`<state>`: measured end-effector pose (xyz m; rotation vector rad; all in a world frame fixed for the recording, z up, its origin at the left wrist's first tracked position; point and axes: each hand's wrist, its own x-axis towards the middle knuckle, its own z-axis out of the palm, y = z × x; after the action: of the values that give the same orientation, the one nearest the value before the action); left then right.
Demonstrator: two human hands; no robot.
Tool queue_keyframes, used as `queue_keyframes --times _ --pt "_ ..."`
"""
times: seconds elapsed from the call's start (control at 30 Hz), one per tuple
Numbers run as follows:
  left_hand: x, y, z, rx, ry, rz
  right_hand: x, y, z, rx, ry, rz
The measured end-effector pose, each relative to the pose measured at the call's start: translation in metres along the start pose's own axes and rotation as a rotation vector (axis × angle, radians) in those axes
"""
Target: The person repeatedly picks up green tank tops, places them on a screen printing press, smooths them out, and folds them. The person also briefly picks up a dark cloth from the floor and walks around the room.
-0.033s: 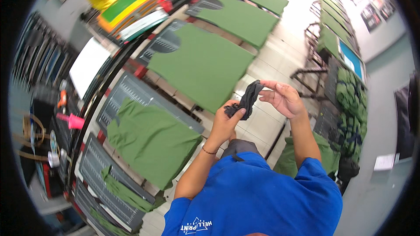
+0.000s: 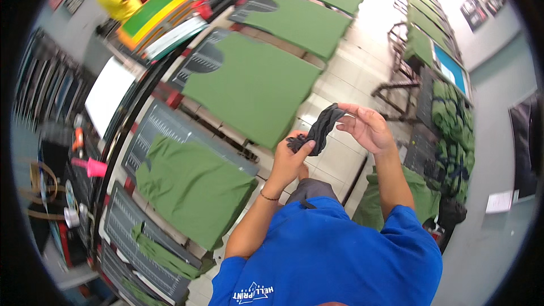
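A bunched strip of dark grey cloth [image 2: 325, 130] is held up in front of my body, over the aisle. My left hand [image 2: 290, 161] grips its lower, crumpled end, thumb on top. At the upper end, the fingertips of my right hand [image 2: 371, 129] touch the cloth edge, the fingers stretched out and the thumb apart. What kind of item the cloth is cannot be made out. To the left of my hands lies a wrinkled green shirt [image 2: 195, 178] on a dark grey board. Beyond it, green fabric [image 2: 252, 85] lies flat over another board.
More green-covered boards [image 2: 300, 20] run away along the left row. On the right stand a metal-legged rack [image 2: 391, 93] and piled green garments [image 2: 453, 119] beside the wall. A pink cup [image 2: 96, 168] sits at far left. Another person in yellow [image 2: 119, 1] is at upper left.
The view has turned slightly, so the boards and floor appear shifted left. My hands keep nearly the same hold on the dark cloth.
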<state>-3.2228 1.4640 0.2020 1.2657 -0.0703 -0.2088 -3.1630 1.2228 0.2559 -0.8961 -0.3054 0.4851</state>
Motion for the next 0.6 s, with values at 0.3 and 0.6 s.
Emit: queue_keyframes --times 0.3,0.6 --pt "0.156 -0.080 0.130 -0.278 -0.152 -0.305 -0.088 -0.047 -0.209 0.193 0.438 -0.222" --pt "0.267 -0.213 0.171 0.019 -0.159 -0.642 -0.059 0.022 -0.345 -0.131 0.597 0.392"
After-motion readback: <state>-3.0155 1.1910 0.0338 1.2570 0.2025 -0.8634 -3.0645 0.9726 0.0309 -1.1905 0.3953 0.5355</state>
